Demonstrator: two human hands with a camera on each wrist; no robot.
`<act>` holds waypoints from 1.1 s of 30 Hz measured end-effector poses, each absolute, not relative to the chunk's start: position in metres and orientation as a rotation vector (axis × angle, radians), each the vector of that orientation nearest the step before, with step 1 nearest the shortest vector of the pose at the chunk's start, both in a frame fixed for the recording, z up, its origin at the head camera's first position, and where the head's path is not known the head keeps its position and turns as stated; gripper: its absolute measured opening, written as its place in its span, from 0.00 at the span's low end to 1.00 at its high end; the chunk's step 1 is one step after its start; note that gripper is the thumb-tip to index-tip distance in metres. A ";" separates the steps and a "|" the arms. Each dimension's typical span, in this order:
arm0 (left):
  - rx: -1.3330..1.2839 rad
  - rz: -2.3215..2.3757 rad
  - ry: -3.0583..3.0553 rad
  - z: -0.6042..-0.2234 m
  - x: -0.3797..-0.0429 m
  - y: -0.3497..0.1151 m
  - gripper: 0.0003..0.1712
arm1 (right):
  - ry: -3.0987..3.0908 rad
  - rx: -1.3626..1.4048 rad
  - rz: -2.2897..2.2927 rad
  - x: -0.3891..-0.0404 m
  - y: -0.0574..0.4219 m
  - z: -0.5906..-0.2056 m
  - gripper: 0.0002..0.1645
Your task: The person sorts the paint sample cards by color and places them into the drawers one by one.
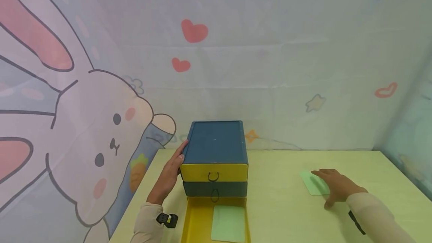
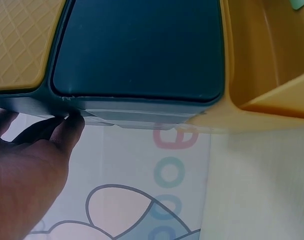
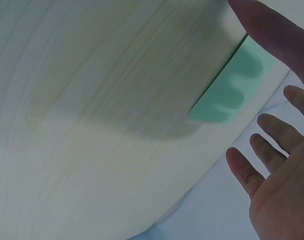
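Observation:
A small drawer box (image 1: 216,141) with a dark blue top stands on the table, its bottom yellow drawer (image 1: 199,216) pulled out toward me. Inside that drawer lies a pale green card (image 1: 228,223). My left hand (image 1: 170,173) rests against the box's left side, fingers extended along it; the left wrist view shows the fingertips (image 2: 71,127) right at the lower edge of that side. On the right, my right hand (image 1: 339,186) is over a second green card (image 1: 314,183), fingers spread, thumb apart. In the right wrist view finger shadows fall on this card (image 3: 232,90).
Above the open drawer are a closed dark drawer (image 1: 216,189) and a closed yellow drawer (image 1: 199,173), each with a small dark loop. The light wooden table (image 1: 276,205) ends at a printed cloth backdrop (image 1: 287,66) behind.

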State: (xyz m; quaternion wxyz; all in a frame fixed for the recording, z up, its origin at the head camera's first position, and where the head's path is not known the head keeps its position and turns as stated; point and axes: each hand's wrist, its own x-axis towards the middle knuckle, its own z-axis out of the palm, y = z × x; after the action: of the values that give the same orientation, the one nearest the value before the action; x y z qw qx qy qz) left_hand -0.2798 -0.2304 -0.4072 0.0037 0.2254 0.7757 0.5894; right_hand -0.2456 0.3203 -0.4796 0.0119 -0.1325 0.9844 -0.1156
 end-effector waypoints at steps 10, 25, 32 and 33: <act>0.713 1.837 2.446 -0.406 -0.279 -0.232 0.31 | 3.028 -0.332 -0.319 -0.256 0.323 -0.478 0.69; 0.715 1.863 2.414 -0.406 -0.281 -0.231 0.31 | 2.870 -0.181 -0.387 -0.277 0.313 -0.484 0.73; 0.705 1.850 2.421 -0.406 -0.279 -0.230 0.31 | 2.888 -0.161 -0.396 -0.271 0.314 -0.485 0.73; 0.705 1.850 2.422 -0.406 -0.279 -0.229 0.31 | 2.899 -0.187 -0.392 -0.270 0.315 -0.485 0.72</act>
State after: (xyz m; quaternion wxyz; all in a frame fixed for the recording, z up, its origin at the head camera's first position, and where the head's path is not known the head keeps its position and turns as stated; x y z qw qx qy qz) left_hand -0.2786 -0.2293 -0.4061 0.0067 0.2252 0.7742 0.5915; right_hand -0.2701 0.3151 -0.4853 0.1047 -0.0633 0.9835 -0.1331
